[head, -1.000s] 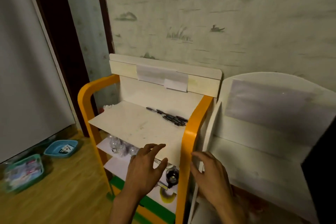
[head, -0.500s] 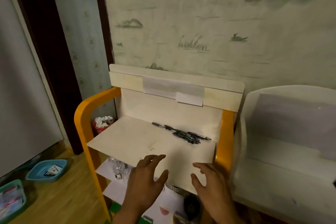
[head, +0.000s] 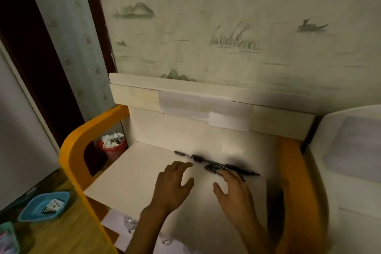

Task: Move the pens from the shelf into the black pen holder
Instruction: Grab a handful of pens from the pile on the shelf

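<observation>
Dim, warm indoor light, motion blur throughout, wide-angle bending at edges.

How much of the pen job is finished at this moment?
Done: nothing; the pens all lie on the top shelf. In hand: both hands, left hand and right hand, open, reach toward them. Left: every pen; no black holder in view.

Unclear items
Pens (head: 216,164) blurred, count indeterminate; right hand (head: 237,194) fingertips overlap them, contact uncertain; teal basket (head: 7,239) cropped.
</observation>
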`<action>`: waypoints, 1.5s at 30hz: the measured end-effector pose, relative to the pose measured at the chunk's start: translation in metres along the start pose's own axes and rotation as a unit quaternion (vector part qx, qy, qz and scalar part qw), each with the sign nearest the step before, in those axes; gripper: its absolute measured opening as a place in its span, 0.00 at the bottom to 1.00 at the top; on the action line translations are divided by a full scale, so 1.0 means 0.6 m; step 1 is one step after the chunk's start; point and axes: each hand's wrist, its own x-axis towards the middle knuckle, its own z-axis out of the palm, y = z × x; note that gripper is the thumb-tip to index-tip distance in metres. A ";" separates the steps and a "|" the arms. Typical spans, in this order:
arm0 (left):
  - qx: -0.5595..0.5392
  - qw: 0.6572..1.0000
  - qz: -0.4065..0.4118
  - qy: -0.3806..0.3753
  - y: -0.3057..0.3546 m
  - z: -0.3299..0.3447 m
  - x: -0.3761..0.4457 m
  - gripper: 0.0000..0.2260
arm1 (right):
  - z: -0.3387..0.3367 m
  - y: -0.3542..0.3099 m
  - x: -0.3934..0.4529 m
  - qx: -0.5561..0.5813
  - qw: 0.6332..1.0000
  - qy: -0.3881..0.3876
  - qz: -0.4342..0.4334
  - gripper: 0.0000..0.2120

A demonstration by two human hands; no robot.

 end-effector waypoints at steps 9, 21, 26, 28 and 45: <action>0.058 0.996 0.025 -0.065 -0.095 0.105 0.169 0.20 | 0.048 0.037 0.105 -0.001 0.999 -0.002 0.046 0.22; 0.149 0.968 0.168 -0.110 -0.208 0.216 0.279 0.37 | 0.050 0.077 0.153 -0.039 0.993 0.034 0.110 0.17; 0.171 0.964 0.157 -0.129 -0.230 0.232 0.296 0.30 | 0.050 0.074 0.154 -0.043 0.992 0.057 0.108 0.17; 0.162 0.968 0.147 -0.121 -0.234 0.235 0.301 0.26 | 0.052 0.075 0.152 -0.044 0.991 0.060 0.107 0.17; 0.022 0.981 0.177 -0.078 -0.261 0.229 0.238 0.16 | 0.043 0.101 0.131 -0.030 0.989 0.092 0.115 0.18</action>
